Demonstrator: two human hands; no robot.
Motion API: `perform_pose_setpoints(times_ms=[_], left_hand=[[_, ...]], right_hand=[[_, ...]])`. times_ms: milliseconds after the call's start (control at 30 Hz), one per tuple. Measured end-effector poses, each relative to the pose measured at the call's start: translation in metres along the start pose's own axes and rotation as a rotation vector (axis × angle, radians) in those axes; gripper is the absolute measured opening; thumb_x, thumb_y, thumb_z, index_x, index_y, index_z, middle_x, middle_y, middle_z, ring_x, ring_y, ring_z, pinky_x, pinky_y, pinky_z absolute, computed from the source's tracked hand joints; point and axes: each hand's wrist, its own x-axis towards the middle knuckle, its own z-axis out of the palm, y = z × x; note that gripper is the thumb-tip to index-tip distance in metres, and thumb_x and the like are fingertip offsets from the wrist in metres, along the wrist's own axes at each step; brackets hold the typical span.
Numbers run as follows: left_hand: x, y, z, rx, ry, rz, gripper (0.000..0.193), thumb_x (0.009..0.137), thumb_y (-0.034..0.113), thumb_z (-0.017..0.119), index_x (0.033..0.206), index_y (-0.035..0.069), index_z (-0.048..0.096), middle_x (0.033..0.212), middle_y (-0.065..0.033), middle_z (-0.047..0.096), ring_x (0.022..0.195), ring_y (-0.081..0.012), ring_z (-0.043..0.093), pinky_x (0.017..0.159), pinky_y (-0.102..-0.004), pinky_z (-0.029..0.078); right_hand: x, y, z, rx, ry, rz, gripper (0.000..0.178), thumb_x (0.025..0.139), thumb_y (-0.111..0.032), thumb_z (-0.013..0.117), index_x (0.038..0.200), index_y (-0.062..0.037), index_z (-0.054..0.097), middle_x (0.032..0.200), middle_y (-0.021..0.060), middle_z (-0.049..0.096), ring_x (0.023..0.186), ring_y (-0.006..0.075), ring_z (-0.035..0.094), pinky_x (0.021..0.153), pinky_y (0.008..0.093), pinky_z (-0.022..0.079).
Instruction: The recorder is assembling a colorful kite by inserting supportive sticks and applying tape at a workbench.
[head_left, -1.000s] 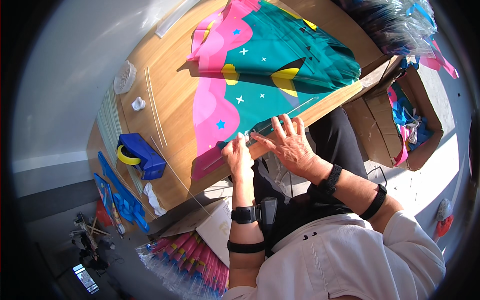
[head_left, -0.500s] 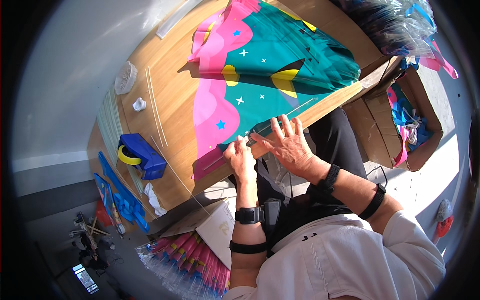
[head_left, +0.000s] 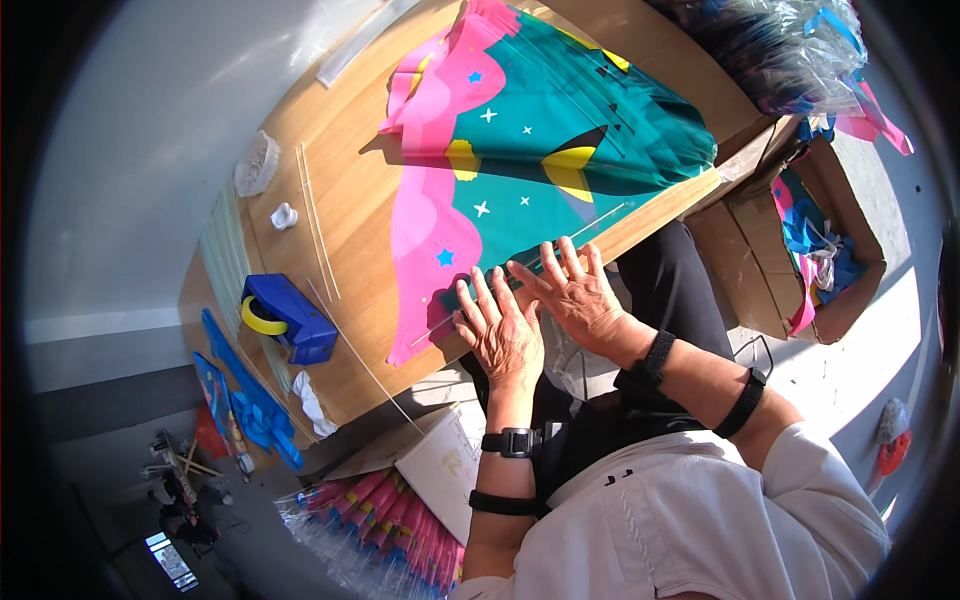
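Left hand (head_left: 503, 335) now flatter on the kite's (head_left: 520, 150) near edge, closer beside right hand (head_left: 573, 295).

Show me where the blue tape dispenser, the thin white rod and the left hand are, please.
blue tape dispenser (head_left: 290, 318), head view, on its blue body.
thin white rod (head_left: 600, 220), head view, on its bare stretch over the kite.
left hand (head_left: 503, 332), head view, on its back.

A single view comes from a wide fisheye camera on the person's head, looking steeply down over the chest and forearms, which enter from the lower edge. It sits close above the wooden surface (head_left: 350, 210), whose straight edges bow toward the picture's dark round rim. The surface fills the upper middle; beyond its near edge the floor and a cardboard box (head_left: 800, 250) to its right show at the margins.
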Motion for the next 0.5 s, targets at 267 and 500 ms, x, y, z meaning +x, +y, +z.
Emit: perform_pose_setpoints(times_ms=[267,500], left_hand=[[-0.009,-0.019,-0.005,0.076,-0.104,0.045,0.079,0.085,0.045,0.055,0.141,-0.001,0.022,0.149,-0.0184,0.017,0.138,-0.0344,0.014,0.108,-0.0567,0.014],[-0.036,-0.059,-0.004,0.116,-0.07,-0.088,0.08,0.086,0.044,0.054,0.141,-0.003,0.019,0.15,-0.0196,0.015,0.139,-0.0325,0.015,0.109,-0.0535,0.012]], right_hand=[[-0.008,0.016,0.001,-0.062,0.037,-0.035,0.064,0.082,-0.024,0.056,0.141,-0.0133,0.031,0.133,0.011,0.038,0.123,0.0264,0.038,0.095,0.0551,0.034],[-0.019,0.04,-0.003,-0.07,0.04,0.044,0.062,0.081,-0.017,0.049,0.139,-0.0021,0.032,0.146,0.0115,0.026,0.137,0.0247,0.024,0.108,0.0563,0.016]])
